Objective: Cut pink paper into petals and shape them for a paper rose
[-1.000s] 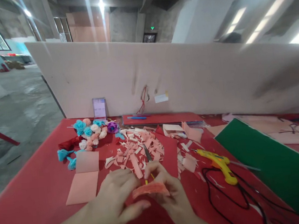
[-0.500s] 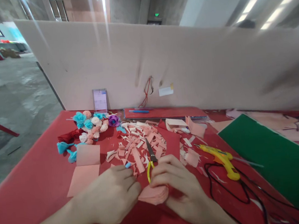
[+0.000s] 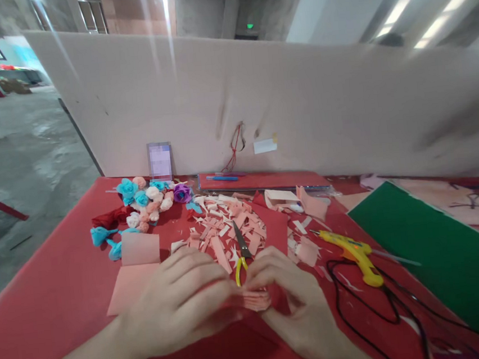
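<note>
A small stack of pink paper petals [image 3: 254, 300] is held between my two hands above the red table. My right hand [image 3: 295, 298] pinches its right end between thumb and fingers. On the left side, my left hand [image 3: 183, 298] closes over the other end, its fingertips partly hidden. Just beyond the hands lie scissors [image 3: 241, 247] with yellow handles, blades pointing away, on a heap of pink paper scraps [image 3: 216, 227]. Pink paper squares [image 3: 140, 249] lie beside my left forearm.
Blue, white, pink and purple paper flowers [image 3: 150, 198] sit at the back left. To the right are a yellow glue gun [image 3: 354, 253] with a looping black cord and a green board [image 3: 437, 256]. A pale partition [image 3: 321, 104] stands along the table's back.
My left hand has opened out of its fist-like curl and moved over the left end of the petals. The stack is now tilted edge-on, while the right hand keeps its pinch.
</note>
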The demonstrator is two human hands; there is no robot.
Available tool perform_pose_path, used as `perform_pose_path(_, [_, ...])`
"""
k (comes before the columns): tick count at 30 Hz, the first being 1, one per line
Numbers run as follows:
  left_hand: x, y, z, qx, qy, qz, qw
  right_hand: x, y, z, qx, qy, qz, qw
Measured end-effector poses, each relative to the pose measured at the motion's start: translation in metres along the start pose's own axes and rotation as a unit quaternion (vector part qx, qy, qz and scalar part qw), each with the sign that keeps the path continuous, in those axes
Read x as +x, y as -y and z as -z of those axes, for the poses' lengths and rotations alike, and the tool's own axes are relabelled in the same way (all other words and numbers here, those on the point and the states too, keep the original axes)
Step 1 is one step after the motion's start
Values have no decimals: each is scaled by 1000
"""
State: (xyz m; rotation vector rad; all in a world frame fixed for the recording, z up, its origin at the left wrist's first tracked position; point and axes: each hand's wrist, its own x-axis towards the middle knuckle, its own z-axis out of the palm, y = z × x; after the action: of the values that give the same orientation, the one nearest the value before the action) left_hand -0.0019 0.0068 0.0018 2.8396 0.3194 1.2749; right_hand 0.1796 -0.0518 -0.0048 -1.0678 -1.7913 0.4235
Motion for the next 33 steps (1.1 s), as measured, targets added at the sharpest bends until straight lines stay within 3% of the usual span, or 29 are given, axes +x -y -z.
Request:
perform_pose_path(7, [-9, -10, 1, 20, -11, -77, 997, -7, 9, -5, 51, 14, -28, 998])
perform_pose_path(15, [-12, -27, 1, 67, -17, -3, 998, -9, 14, -1, 120, 48, -125, 984])
perform_pose_path(19, [-11, -30, -7, 54, -54, 17, 997, -8, 15, 3, 131, 69, -156, 977])
perform_pose_path(23, [-9, -26, -11, 14, -137, 37, 990, -7, 14, 4, 124, 82, -171, 974])
perform_pose_path(24, [-8, -24, -11, 6, -138, 23, 990, -7, 14, 4, 119, 86, -174, 974])
perform_pose_path(28, [-9, -13, -3, 1, -34, -25, 999, -5, 15, 1, 99, 84, -178, 975])
perform_pose_path(33, [-11, -2, -2, 20, -42, -49, 998, -3, 14, -1, 108, 75, -190, 973])
